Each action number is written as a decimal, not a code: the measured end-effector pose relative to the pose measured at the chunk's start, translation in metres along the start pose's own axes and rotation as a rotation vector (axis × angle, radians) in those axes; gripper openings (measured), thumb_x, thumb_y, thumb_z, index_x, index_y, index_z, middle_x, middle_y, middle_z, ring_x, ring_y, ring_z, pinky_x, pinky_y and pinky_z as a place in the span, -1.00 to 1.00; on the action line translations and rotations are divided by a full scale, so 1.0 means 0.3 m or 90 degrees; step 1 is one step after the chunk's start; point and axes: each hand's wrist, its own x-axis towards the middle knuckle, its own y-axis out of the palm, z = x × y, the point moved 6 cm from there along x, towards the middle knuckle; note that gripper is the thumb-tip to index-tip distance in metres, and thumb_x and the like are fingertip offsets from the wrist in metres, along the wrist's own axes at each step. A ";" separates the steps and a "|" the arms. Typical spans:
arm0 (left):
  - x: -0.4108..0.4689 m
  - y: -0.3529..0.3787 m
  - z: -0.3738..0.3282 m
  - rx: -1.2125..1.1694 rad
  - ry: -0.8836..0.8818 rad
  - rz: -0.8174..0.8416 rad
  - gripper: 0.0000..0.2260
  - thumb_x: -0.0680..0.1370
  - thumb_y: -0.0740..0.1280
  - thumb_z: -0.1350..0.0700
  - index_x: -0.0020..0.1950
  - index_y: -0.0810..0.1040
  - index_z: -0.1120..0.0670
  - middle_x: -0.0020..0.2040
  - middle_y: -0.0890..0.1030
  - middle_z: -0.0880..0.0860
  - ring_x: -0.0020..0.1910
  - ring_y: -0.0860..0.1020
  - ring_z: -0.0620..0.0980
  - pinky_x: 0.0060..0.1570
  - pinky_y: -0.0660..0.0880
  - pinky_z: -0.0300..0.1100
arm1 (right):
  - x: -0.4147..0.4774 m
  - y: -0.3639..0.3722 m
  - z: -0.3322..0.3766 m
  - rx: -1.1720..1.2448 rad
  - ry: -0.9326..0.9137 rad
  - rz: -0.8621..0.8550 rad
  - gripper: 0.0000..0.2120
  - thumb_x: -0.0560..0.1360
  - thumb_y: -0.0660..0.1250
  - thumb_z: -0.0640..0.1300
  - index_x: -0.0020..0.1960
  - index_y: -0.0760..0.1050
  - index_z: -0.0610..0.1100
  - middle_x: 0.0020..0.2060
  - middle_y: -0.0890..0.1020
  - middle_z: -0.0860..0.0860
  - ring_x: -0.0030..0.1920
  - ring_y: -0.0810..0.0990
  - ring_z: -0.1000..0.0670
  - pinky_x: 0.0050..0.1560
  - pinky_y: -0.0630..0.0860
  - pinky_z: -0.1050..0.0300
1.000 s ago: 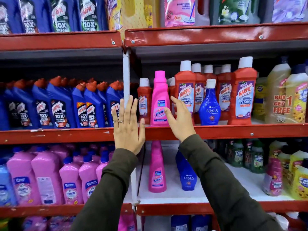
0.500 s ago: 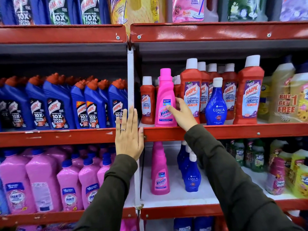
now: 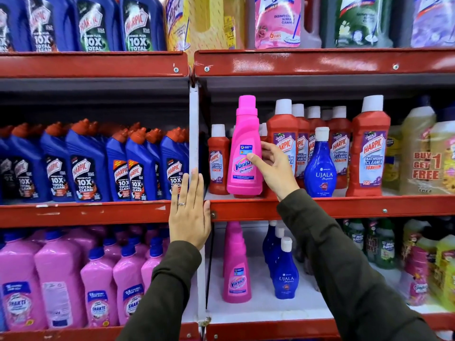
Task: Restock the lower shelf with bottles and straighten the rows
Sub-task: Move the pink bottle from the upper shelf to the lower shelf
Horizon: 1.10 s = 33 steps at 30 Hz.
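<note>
since then the right hand (image 3: 275,168) had closed thumb and fingers on the glossy pink vanish bottle (image 3: 245,148), now raised slightly off the red metal shelf (image 3: 344,205); left hand (image 3: 189,217) stayed flat, fingers together, empty.

pink Vanish bottle (image 3: 245,153), red shelf rail (image 3: 320,207), blue Ujala bottle (image 3: 320,173)

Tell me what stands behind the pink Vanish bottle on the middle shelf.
Behind the Vanish bottle, held by the right hand, white caps of red Harpic bottles show at its right shoulder. Their bodies are covered, so how many stand there cannot be told.
</note>
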 end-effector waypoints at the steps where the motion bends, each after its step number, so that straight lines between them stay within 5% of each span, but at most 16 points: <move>1: 0.000 -0.001 0.000 0.000 0.000 -0.001 -0.47 0.68 -0.05 0.04 0.64 0.15 0.20 0.66 0.15 0.13 0.65 0.10 0.11 0.61 0.03 0.08 | 0.000 -0.004 0.009 0.011 -0.001 0.001 -0.54 0.52 0.41 -0.15 0.37 0.40 -0.21 0.18 0.61 -0.12 0.15 0.62 -0.04 0.08 0.61 0.16; 6: 0.002 -0.006 -0.003 -0.008 0.000 -0.002 -0.47 0.68 -0.03 0.05 0.64 0.15 0.19 0.66 0.16 0.13 0.64 0.11 0.11 0.62 -0.01 0.06 | -0.028 -0.027 0.042 0.046 -0.004 0.010 -0.55 0.51 0.42 -0.14 0.36 0.42 -0.20 0.20 0.62 -0.14 0.18 0.63 -0.07 0.14 0.63 0.03; 16: -0.005 -0.020 -0.007 -0.025 0.029 0.019 -0.46 0.67 0.00 0.06 0.65 0.12 0.18 0.66 0.14 0.15 0.65 0.06 0.12 0.63 -0.07 0.07 | -0.252 -0.032 0.022 0.108 0.021 0.053 -0.65 0.51 0.40 -0.22 0.28 0.48 -0.16 0.05 0.66 0.05 -0.05 0.69 0.21 -0.05 0.62 0.27; 22: -0.158 -0.046 -0.021 -0.070 0.004 0.004 -0.45 0.65 0.02 0.08 0.65 0.09 0.16 0.66 0.16 0.12 0.66 -0.01 0.07 0.61 -0.22 0.06 | -0.428 -0.019 -0.122 0.107 0.058 0.072 -0.58 0.49 0.43 -0.21 0.33 0.47 -0.16 0.16 0.66 -0.02 0.09 0.67 0.12 0.01 0.60 0.25; 29: -0.481 0.034 -0.025 -0.084 -0.010 0.057 -0.43 0.63 0.04 0.08 0.64 0.08 0.20 0.69 -0.15 -0.02 0.67 -0.13 0.03 0.61 -0.28 0.03 | -0.615 -0.005 -0.359 0.084 0.130 0.087 -0.58 0.48 0.44 -0.21 0.32 0.48 -0.15 0.15 0.67 0.00 0.12 0.67 0.07 0.05 0.60 0.21; 33: -0.638 0.100 -0.024 -0.080 -0.024 0.121 -0.33 0.60 0.04 0.07 0.68 -0.15 0.08 0.68 -0.22 0.00 0.66 -0.16 0.02 0.61 -0.25 0.03 | -0.684 0.018 -0.484 0.053 0.166 0.107 -0.56 0.48 0.46 -0.17 0.33 0.48 -0.10 0.16 0.67 0.00 0.16 0.65 0.04 0.14 0.59 0.15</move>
